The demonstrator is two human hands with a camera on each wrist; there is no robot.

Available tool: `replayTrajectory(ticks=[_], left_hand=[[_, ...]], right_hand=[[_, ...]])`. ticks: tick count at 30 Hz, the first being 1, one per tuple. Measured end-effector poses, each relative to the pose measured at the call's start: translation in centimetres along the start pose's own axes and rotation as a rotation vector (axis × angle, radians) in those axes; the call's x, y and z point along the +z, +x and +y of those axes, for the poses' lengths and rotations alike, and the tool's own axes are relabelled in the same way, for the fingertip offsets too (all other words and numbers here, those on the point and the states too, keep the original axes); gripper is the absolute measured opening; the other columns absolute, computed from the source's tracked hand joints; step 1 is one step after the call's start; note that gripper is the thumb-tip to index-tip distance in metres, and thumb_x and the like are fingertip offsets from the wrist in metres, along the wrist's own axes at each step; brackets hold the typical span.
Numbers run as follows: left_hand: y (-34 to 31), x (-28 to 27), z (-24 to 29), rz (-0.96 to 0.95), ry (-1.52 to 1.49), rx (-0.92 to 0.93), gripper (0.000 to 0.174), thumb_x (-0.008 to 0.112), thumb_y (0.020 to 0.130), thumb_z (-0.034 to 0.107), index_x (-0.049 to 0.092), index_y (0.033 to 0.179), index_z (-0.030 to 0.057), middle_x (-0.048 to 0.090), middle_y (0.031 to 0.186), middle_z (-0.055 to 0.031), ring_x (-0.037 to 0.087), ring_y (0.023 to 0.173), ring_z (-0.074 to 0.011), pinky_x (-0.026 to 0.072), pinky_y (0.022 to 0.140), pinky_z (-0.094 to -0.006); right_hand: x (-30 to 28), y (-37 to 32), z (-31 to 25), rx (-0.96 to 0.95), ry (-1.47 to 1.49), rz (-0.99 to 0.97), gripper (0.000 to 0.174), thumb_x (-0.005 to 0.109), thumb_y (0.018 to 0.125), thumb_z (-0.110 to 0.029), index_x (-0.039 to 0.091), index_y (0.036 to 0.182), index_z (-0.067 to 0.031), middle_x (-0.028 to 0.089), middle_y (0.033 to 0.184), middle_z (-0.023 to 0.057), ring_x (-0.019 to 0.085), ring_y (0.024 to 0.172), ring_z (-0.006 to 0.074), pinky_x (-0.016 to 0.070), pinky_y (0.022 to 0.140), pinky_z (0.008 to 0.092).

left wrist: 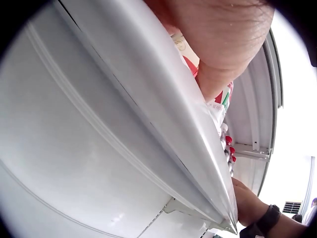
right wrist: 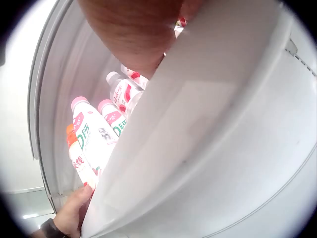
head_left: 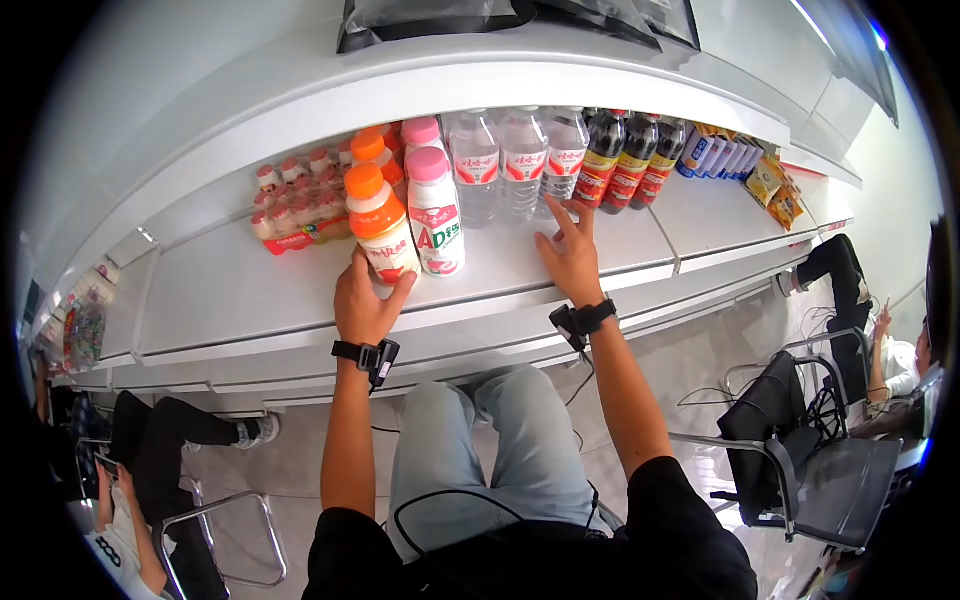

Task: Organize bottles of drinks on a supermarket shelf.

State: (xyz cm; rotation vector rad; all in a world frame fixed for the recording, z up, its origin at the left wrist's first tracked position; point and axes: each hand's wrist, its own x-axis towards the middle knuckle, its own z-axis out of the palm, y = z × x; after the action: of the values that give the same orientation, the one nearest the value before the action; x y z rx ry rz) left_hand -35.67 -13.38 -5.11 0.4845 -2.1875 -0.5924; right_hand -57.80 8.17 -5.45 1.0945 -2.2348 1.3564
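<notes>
My left hand [head_left: 366,305] holds the lower part of an orange-capped milk drink bottle [head_left: 381,226], thumb across its front and fingers at its left side. The bottle stands at the shelf front, leaning slightly. Right beside it is a pink-capped white bottle [head_left: 436,215] with green and red lettering. My right hand [head_left: 573,262] is over the shelf edge with fingers spread, its fingertips right at the base of the rightmost clear water bottle [head_left: 566,152]. In the right wrist view the left hand [right wrist: 73,210] shows at the foot of the orange-capped bottle [right wrist: 79,158].
Dark cola bottles [head_left: 629,165] stand right of the water, then blue-white cartons [head_left: 717,155] and yellow snack packs [head_left: 775,190]. Wrapped small red-capped bottles [head_left: 298,205] sit at left. An upper shelf edge [head_left: 450,85] overhangs everything. People sit on both sides; a chair [head_left: 800,460] stands at right.
</notes>
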Motion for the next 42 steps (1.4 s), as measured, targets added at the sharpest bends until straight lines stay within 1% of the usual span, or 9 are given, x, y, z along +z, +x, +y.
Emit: replayTrajectory(ticks=[6,18,25,28,29,31,35,38,42], left_hand=[[0.2,-0.1,0.1,0.017,-0.010,0.027,0.067,0.077,0.076,0.033,0.048,0.125,-0.0019,0.067,0.101,-0.0200,0.064,0.091,-0.0393,0.0500,0.077,-0.0453],[0.0,-0.5,0.1,-0.014,-0.003,-0.007,0.069,0.076,0.077,0.035,0.045,0.126,-0.0027,0.067,0.101,-0.0210,0.065,0.090,-0.0398,0.0512,0.076,-0.0452],[-0.1,-0.5,-0.5,-0.002,-0.055,-0.018,0.075,0.078,0.076,0.032,0.043,0.133,-0.0011,0.067,0.106,-0.0205,0.065,0.096,-0.0370,0.0514,0.081,-0.0432],[-0.1,-0.6,-0.3,0.024,-0.067,-0.026,0.075,0.079,0.074,0.031,0.044,0.133,-0.0010,0.067,0.107,-0.0204,0.065,0.097,-0.0363,0.0515,0.083,-0.0425],[-0.2,-0.6,-0.2,0.031,-0.065,-0.031,0.075,0.079,0.074,0.031,0.044,0.133,-0.0010,0.067,0.107,-0.0204,0.065,0.097,-0.0364,0.0515,0.083,-0.0425],[-0.1,-0.7,0.3,0.021,-0.027,-0.021,0.075,0.079,0.074,0.032,0.045,0.132,-0.0011,0.067,0.105,-0.0208,0.065,0.095,-0.0378,0.0513,0.081,-0.0437],[0.0,-0.6,0.5,0.022,0.019,0.014,0.074,0.079,0.073,0.032,0.046,0.130,-0.0018,0.067,0.104,-0.0216,0.064,0.093,-0.0394,0.0507,0.079,-0.0452],[0.2,-1.0,1.0,0.010,-0.010,0.018,0.074,0.080,0.073,0.032,0.045,0.129,-0.0026,0.066,0.105,-0.0218,0.064,0.094,-0.0398,0.0505,0.080,-0.0453],[0.1,-0.5,0.4,0.003,-0.027,-0.004,0.075,0.080,0.073,0.034,0.045,0.130,-0.0019,0.066,0.105,-0.0213,0.063,0.094,-0.0392,0.0501,0.080,-0.0453]], right_hand=[[0.1,-0.1,-1.1,-0.127,-0.130,-0.164,0.062,0.069,0.081,-0.016,0.049,0.140,-0.0256,0.056,0.111,0.0109,0.061,0.093,0.0315,0.0528,0.077,0.0407],[0.9,0.2,-3.3,-0.256,-0.065,-0.290,0.063,0.066,0.083,-0.013,0.047,0.142,-0.0248,0.057,0.103,0.0125,0.060,0.094,0.0317,0.0506,0.081,0.0400],[2.0,0.5,-3.2,-0.264,0.063,-0.224,0.061,0.067,0.080,-0.010,0.052,0.138,-0.0174,0.057,0.093,0.0083,0.057,0.081,0.0255,0.0483,0.075,0.0370],[-0.1,1.8,-0.8,-0.153,0.276,0.003,0.055,0.065,0.080,-0.004,0.054,0.134,-0.0109,0.057,0.091,0.0057,0.054,0.079,0.0189,0.0456,0.072,0.0319],[-1.5,2.6,0.7,-0.086,0.317,0.088,0.050,0.064,0.081,-0.001,0.054,0.130,-0.0063,0.058,0.095,0.0036,0.051,0.080,0.0134,0.0433,0.070,0.0285],[-3.9,4.5,3.9,-0.025,0.384,0.433,0.057,0.064,0.083,-0.003,0.043,0.136,-0.0003,0.056,0.114,0.0099,0.054,0.100,0.0198,0.0447,0.087,0.0326],[-8.7,7.1,10.0,0.194,0.291,0.565,0.074,0.067,0.087,-0.022,0.027,0.146,-0.0006,0.039,0.143,0.0169,0.040,0.130,0.0254,0.0340,0.108,0.0379],[-8.9,7.3,12.7,0.327,0.504,0.363,0.085,0.071,0.086,-0.029,0.021,0.149,-0.0014,0.037,0.146,0.0168,0.037,0.134,0.0256,0.0326,0.109,0.0381],[-8.4,7.2,13.1,0.314,0.657,0.148,0.093,0.077,0.082,-0.025,0.016,0.150,-0.0042,0.046,0.138,0.0140,0.047,0.127,0.0234,0.0407,0.104,0.0365]])
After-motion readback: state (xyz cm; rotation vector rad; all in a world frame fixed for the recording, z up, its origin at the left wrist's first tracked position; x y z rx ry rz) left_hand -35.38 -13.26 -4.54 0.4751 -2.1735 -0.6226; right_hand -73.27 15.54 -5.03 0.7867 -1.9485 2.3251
